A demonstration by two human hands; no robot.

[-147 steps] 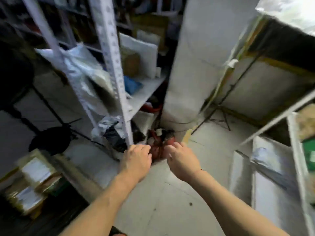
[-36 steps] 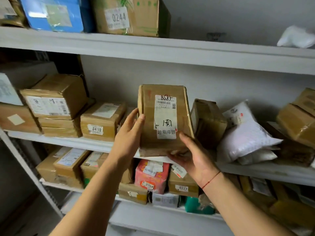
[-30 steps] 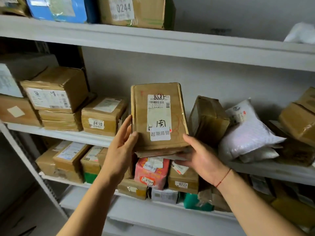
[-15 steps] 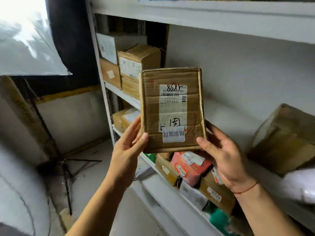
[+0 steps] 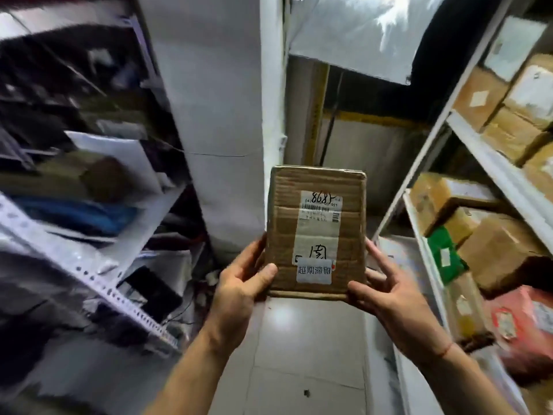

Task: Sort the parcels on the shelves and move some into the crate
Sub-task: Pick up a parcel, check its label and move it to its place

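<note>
A flat brown cardboard parcel [image 5: 317,229] with a white label and handwritten numbers stands upright in front of me, above the floor of the aisle. My left hand [image 5: 242,290] grips its lower left edge, thumb on the front. My right hand [image 5: 389,290] grips its lower right edge, fingers spread behind it. The white shelf unit [image 5: 490,163] on the right holds several brown parcels [image 5: 505,253], a green one [image 5: 444,259] and a red one [image 5: 523,322]. No crate is in view.
A second rack with a perforated white post [image 5: 89,275] stands on the left, blurred, stuffed with bags and dark items. A white pillar [image 5: 215,115] rises straight ahead. The grey tiled floor [image 5: 305,354] runs between the two racks.
I have turned left, away from the parcel shelf, which now lies at the right edge. The parcel stays in both hands and now sits over the aisle, facing the pillar.
</note>
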